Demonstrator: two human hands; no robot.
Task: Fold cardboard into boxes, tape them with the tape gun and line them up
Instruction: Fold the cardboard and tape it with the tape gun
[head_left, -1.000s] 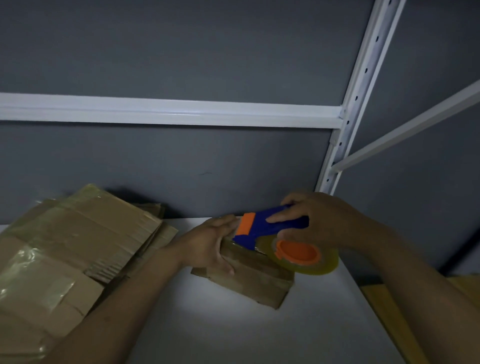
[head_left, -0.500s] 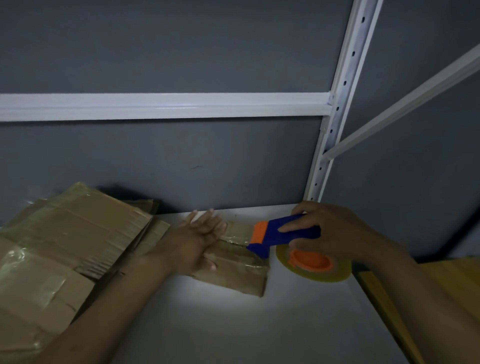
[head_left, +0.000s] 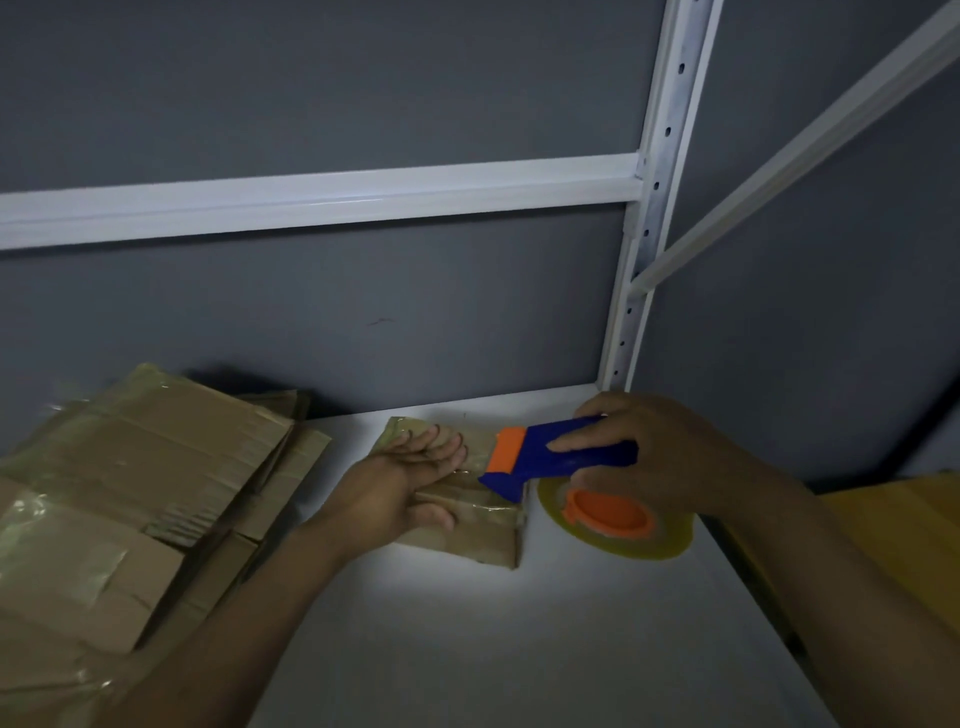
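Note:
A small brown cardboard box (head_left: 467, 535) lies on the white shelf (head_left: 519, 649) near the back wall. My left hand (head_left: 405, 483) presses flat on its top with straight fingers. My right hand (head_left: 660, 457) grips the blue and orange tape gun (head_left: 550, 457), whose blade end sits on the box's right top edge. The gun's roll of clear tape (head_left: 618, 525) with an orange hub hangs just right of the box. Shiny tape covers part of the box top.
A pile of flattened, taped cardboard (head_left: 119, 493) fills the left of the shelf. A white slotted upright (head_left: 649, 223) and crossbars stand against the grey wall behind. A yellow wooden surface (head_left: 893, 525) lies at the right, beyond the shelf edge.
The tape gun has slid rightward across the box top to its right edge. My left hand moved further onto the box and flattened its fingers. The view shifted slightly.

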